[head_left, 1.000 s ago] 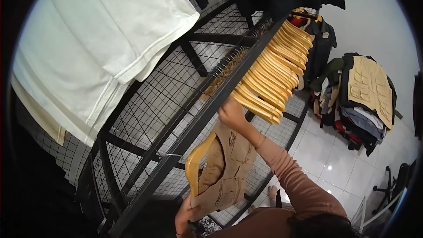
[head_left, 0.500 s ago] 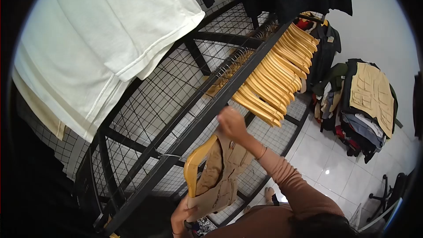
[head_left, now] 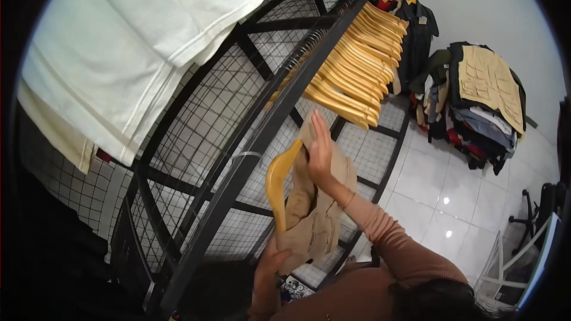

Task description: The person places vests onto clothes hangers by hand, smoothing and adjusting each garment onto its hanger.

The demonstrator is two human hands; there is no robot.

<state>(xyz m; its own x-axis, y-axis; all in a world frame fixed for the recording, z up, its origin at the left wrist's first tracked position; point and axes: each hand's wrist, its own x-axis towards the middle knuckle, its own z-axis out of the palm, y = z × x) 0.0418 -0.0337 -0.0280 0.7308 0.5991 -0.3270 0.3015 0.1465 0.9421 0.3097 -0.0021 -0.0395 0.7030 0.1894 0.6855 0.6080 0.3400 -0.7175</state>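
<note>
A beige vest (head_left: 321, 226) hangs on a wooden hanger (head_left: 276, 178), whose metal hook (head_left: 247, 154) loops over the black rail. My right hand (head_left: 321, 151) lies along the vest's upper shoulder, fingers stretched out and fairly straight against the cloth. Lower down, my left hand (head_left: 270, 258) is closed on the vest's other shoulder edge, its thumb over the fabric. Part of the left fingers is hidden behind the garment.
Many bare wooden hangers (head_left: 357, 71) line the black rail (head_left: 267, 119). White garments (head_left: 137, 53) hang at the upper left. A heaped pile of clothes (head_left: 488, 95) stands on the tiled floor, with a desk chair (head_left: 529, 214) at the right.
My right hand has gone from a curled fist above the vest's shoulder to straight fingers laid on it. The view has shifted, so vest and hangers sit differently in frame.
</note>
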